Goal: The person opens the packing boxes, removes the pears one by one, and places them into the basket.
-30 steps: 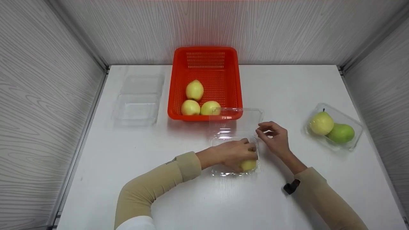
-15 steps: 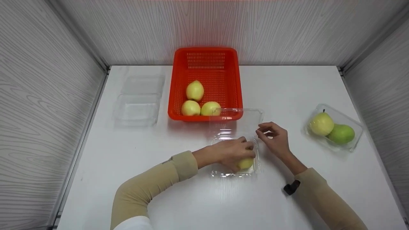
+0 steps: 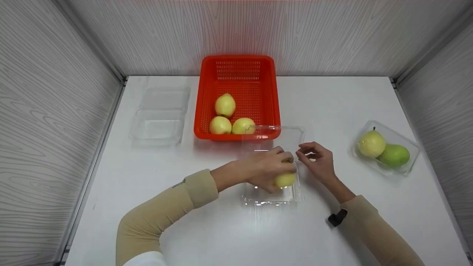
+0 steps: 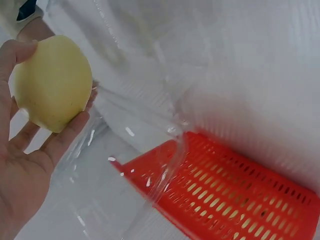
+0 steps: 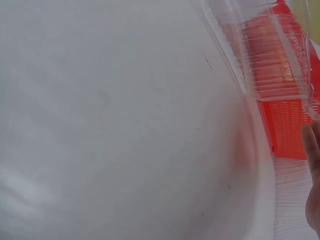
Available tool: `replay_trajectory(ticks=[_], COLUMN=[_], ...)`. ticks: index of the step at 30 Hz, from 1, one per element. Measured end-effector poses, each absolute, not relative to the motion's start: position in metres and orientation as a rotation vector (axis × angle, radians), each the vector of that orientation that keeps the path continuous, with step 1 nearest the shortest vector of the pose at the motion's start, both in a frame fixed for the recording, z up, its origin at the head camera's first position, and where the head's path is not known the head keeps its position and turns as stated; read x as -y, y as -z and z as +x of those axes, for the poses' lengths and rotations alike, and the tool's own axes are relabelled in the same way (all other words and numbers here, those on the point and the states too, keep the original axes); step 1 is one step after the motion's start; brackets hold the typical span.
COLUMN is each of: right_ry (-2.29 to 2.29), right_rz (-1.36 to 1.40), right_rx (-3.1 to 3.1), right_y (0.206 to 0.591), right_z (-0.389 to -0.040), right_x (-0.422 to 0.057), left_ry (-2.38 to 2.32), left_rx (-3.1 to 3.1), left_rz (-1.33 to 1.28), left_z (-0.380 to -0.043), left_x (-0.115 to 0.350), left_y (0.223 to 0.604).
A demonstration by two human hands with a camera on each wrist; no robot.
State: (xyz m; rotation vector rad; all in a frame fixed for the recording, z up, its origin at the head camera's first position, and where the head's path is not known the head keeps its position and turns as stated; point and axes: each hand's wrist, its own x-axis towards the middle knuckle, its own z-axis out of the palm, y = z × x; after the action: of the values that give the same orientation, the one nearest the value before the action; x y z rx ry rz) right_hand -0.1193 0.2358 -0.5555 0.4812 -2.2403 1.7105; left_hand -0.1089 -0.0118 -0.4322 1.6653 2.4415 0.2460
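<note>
My left hand grips a pale yellow pear, its fingers curled round the fruit, over the tray half of a clear plastic box. The left wrist view shows the pear between thumb and fingers. At the box's right side, by the hinge, my right hand pinches the edge with thumb and fingertips. The raised lid overlaps the front of a red basket, where several yellow pears lie. Only part of the right hand shows in its wrist view.
On the right, another clear box holds a yellow pear and a green pear. An unfolded clear box lies left of the basket. Grey wood-patterned panels wall in the white table.
My left hand has moved the pear up and back from the front of the tray toward the hinge. My right hand stays where it was.
</note>
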Motion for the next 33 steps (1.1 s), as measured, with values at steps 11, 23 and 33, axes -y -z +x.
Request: replay_trajectory(ticks=[11,23,33], right_ry=[-1.768,-1.76,-1.753], right_rz=[0.49,0.512,0.515], right_rx=[2.215,2.215,2.223], right_y=[0.559,0.563,0.562], right_z=[-0.122,-0.121,-0.12], right_x=[-0.242,-0.245,-0.246], left_ry=[-0.489,-0.843,-0.95], left_rx=[-2.603,-2.735,-2.82], left_rz=[1.586,1.373,1.061], left_z=[-0.121,-0.158,-0.195], left_x=[0.046,0.082,0.107], left_y=[0.366,0.355,0.365])
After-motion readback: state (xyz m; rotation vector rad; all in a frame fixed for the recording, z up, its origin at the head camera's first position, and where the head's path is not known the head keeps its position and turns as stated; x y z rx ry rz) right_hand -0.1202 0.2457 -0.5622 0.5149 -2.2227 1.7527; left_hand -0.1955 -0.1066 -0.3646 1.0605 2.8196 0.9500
